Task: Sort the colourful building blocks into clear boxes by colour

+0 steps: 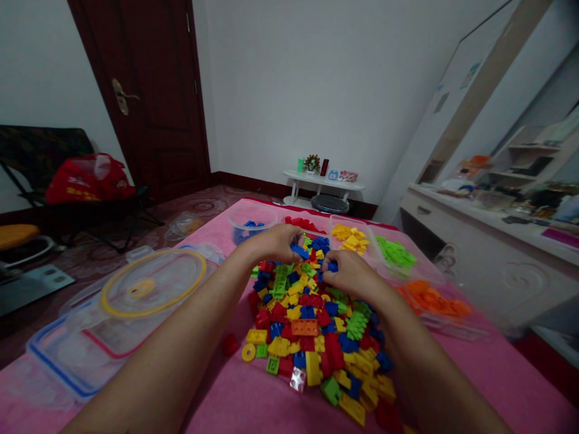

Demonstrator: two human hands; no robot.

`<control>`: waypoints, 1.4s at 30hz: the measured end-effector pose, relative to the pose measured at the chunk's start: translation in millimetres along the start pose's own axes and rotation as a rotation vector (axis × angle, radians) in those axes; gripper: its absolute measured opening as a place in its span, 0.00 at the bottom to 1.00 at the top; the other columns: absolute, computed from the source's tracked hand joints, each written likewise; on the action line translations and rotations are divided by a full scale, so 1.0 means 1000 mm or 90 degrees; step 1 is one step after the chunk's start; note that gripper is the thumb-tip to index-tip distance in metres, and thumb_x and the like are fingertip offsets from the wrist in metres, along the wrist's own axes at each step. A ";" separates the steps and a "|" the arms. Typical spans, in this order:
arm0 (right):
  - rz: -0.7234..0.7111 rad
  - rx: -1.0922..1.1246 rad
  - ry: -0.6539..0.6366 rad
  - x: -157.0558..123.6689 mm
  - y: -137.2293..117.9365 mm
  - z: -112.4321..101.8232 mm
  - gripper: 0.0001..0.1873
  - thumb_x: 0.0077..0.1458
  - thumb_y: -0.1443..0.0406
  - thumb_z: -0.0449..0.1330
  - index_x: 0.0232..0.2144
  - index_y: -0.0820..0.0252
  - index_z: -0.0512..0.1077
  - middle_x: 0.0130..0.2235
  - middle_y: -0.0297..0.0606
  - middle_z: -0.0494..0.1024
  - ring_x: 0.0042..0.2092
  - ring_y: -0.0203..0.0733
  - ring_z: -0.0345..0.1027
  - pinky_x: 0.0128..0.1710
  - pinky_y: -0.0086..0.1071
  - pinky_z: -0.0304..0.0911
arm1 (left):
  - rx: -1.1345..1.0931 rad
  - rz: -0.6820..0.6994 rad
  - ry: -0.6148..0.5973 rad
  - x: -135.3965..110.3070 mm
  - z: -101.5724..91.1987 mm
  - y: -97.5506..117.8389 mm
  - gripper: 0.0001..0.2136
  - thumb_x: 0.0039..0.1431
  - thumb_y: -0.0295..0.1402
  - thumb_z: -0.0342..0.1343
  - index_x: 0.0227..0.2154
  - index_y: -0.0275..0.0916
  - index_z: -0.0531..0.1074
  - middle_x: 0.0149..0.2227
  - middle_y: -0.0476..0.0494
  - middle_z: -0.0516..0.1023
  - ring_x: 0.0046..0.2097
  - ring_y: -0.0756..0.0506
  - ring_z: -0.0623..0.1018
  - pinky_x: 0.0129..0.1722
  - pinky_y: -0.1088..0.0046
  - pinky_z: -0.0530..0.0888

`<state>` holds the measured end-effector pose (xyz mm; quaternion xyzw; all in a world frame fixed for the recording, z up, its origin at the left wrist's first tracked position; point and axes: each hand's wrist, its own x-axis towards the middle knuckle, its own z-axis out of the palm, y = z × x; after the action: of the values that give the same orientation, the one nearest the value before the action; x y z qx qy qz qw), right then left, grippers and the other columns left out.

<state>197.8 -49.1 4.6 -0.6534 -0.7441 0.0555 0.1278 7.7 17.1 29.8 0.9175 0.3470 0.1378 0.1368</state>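
A big pile of mixed toy building bricks (305, 327) in red, yellow, blue, green and orange covers the middle of the pink cloth. Over its far left part, my left hand (284, 242) is closed on a blue brick (299, 251). My right hand (348, 271) is at the pile's far right side, its fingers curled around another blue brick (333, 266). Behind my hands stand clear containers of sorted bricks: a round tub (252, 212) with blue ones, then red bricks (304, 225), yellow bricks (350, 239), green bricks (395, 252) and, nearer on the right, orange bricks (435, 299).
Clear plastic lids (154, 283) with coloured rims lie stacked on the left of the pink cloth (217, 398). Further off are a small white table (323, 179), a chair holding a red bag (90, 179), a dark door (149, 90) and a white cabinet (488, 253).
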 end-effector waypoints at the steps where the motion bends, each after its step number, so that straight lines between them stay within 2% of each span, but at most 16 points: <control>1: 0.002 0.008 0.007 0.000 -0.001 -0.001 0.05 0.40 0.67 0.56 0.23 0.59 0.71 0.27 0.35 0.74 0.29 0.36 0.64 0.26 0.26 0.52 | -0.001 0.006 0.029 0.000 -0.001 0.001 0.14 0.41 0.33 0.58 0.33 0.36 0.69 0.30 0.49 0.72 0.30 0.50 0.69 0.26 0.77 0.60; 4: 0.019 0.031 0.029 0.000 -0.002 -0.003 0.07 0.39 0.67 0.55 0.26 0.58 0.72 0.28 0.34 0.74 0.29 0.36 0.64 0.27 0.26 0.53 | -0.006 0.025 0.024 -0.002 -0.002 0.003 0.16 0.41 0.30 0.57 0.38 0.37 0.69 0.34 0.48 0.74 0.33 0.49 0.70 0.28 0.77 0.62; 8: 0.032 0.053 0.048 -0.001 -0.003 -0.006 0.13 0.40 0.67 0.55 0.32 0.57 0.73 0.30 0.34 0.76 0.29 0.36 0.65 0.27 0.26 0.54 | 0.064 0.022 -0.108 -0.004 0.004 0.003 0.17 0.43 0.28 0.56 0.40 0.42 0.73 0.37 0.48 0.76 0.37 0.48 0.73 0.34 0.78 0.65; 11: 0.022 0.058 0.040 -0.001 -0.002 -0.007 0.13 0.40 0.67 0.55 0.31 0.56 0.74 0.31 0.34 0.76 0.30 0.36 0.65 0.28 0.26 0.55 | 0.125 0.000 -0.189 -0.002 0.011 0.005 0.19 0.39 0.32 0.61 0.40 0.44 0.74 0.38 0.47 0.77 0.39 0.46 0.74 0.35 0.77 0.66; 14: 0.012 0.065 0.036 -0.001 0.000 -0.007 0.12 0.40 0.67 0.54 0.29 0.57 0.75 0.31 0.34 0.76 0.30 0.36 0.66 0.28 0.26 0.56 | 0.178 -0.025 -0.201 -0.001 0.018 0.010 0.21 0.36 0.35 0.63 0.39 0.43 0.75 0.38 0.44 0.78 0.39 0.43 0.75 0.33 0.75 0.67; 17: 0.007 0.083 0.041 -0.001 0.001 -0.008 0.12 0.40 0.68 0.54 0.28 0.57 0.75 0.31 0.34 0.77 0.30 0.37 0.66 0.28 0.26 0.56 | 0.174 -0.009 -0.154 0.001 0.021 0.011 0.17 0.36 0.35 0.62 0.35 0.40 0.76 0.36 0.42 0.78 0.39 0.40 0.75 0.33 0.71 0.68; 20: 0.008 0.120 0.096 0.000 0.000 -0.012 0.11 0.41 0.67 0.55 0.28 0.58 0.75 0.29 0.34 0.76 0.30 0.37 0.67 0.28 0.27 0.57 | -0.029 -0.029 -0.066 0.004 0.020 0.009 0.14 0.40 0.37 0.62 0.31 0.36 0.74 0.32 0.42 0.77 0.36 0.41 0.76 0.33 0.70 0.70; 24: -0.001 0.244 0.313 -0.001 -0.006 -0.021 0.12 0.44 0.66 0.55 0.32 0.61 0.75 0.32 0.36 0.77 0.32 0.38 0.68 0.34 0.29 0.61 | -0.585 -0.136 0.035 0.008 0.019 0.015 0.18 0.45 0.30 0.60 0.42 0.37 0.68 0.32 0.45 0.76 0.32 0.47 0.77 0.27 0.75 0.72; 26: -0.004 0.301 0.394 -0.003 -0.008 -0.024 0.12 0.46 0.65 0.54 0.33 0.61 0.74 0.32 0.37 0.77 0.32 0.38 0.68 0.34 0.30 0.62 | -0.860 -0.152 0.000 0.011 0.023 0.021 0.21 0.44 0.28 0.60 0.44 0.39 0.67 0.35 0.45 0.76 0.34 0.47 0.78 0.26 0.78 0.73; 29: -0.008 0.339 0.410 -0.004 -0.011 -0.023 0.12 0.48 0.63 0.55 0.34 0.61 0.74 0.32 0.38 0.77 0.33 0.39 0.69 0.34 0.31 0.63 | -1.178 -0.156 -0.156 0.015 0.033 0.028 0.16 0.48 0.37 0.59 0.40 0.36 0.68 0.34 0.42 0.76 0.36 0.45 0.78 0.25 0.78 0.74; 31: -0.022 0.338 0.388 -0.003 -0.011 -0.020 0.13 0.47 0.62 0.57 0.36 0.61 0.73 0.36 0.39 0.77 0.35 0.40 0.69 0.36 0.33 0.64 | -1.283 -0.183 -0.212 0.018 0.041 0.032 0.17 0.52 0.44 0.53 0.37 0.34 0.68 0.30 0.41 0.76 0.32 0.44 0.79 0.22 0.76 0.74; 33: -0.032 0.322 0.363 -0.001 -0.012 -0.016 0.16 0.44 0.62 0.59 0.38 0.60 0.73 0.40 0.40 0.76 0.37 0.41 0.69 0.37 0.34 0.64 | -1.329 -0.231 -0.213 0.020 0.048 0.035 0.18 0.54 0.47 0.49 0.34 0.34 0.68 0.25 0.42 0.75 0.27 0.44 0.78 0.19 0.75 0.74; 36: -0.035 0.303 0.346 0.000 -0.013 -0.012 0.19 0.43 0.61 0.61 0.40 0.60 0.72 0.42 0.42 0.75 0.36 0.41 0.68 0.35 0.34 0.65 | -1.367 -0.299 -0.176 0.022 0.056 0.039 0.16 0.56 0.44 0.49 0.31 0.34 0.68 0.21 0.44 0.73 0.22 0.46 0.76 0.14 0.78 0.69; 38: -0.034 0.314 0.360 0.000 -0.014 -0.012 0.20 0.43 0.61 0.61 0.41 0.60 0.72 0.42 0.42 0.74 0.33 0.38 0.68 0.32 0.33 0.64 | -1.394 -0.310 -0.148 0.023 0.058 0.039 0.12 0.56 0.40 0.50 0.30 0.34 0.68 0.20 0.45 0.71 0.21 0.48 0.74 0.11 0.83 0.64; 40: -0.032 0.336 0.385 -0.001 -0.015 -0.015 0.19 0.45 0.60 0.61 0.42 0.60 0.71 0.42 0.42 0.74 0.29 0.35 0.66 0.29 0.31 0.64 | -1.414 -0.296 -0.104 0.024 0.054 0.034 0.10 0.56 0.37 0.49 0.29 0.33 0.68 0.20 0.45 0.71 0.20 0.51 0.72 0.10 0.86 0.59; 42: -0.027 0.357 0.405 -0.003 -0.015 -0.019 0.18 0.47 0.60 0.59 0.41 0.60 0.71 0.42 0.42 0.74 0.27 0.33 0.65 0.27 0.30 0.62 | -1.411 -0.286 -0.018 0.026 0.043 0.024 0.10 0.57 0.36 0.48 0.28 0.33 0.67 0.21 0.44 0.71 0.20 0.52 0.71 0.10 0.87 0.56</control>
<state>188.8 -55.7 26.2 -0.5623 -0.6371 0.0488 0.5249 55.8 11.0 2.4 0.2084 0.1891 0.3312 0.9007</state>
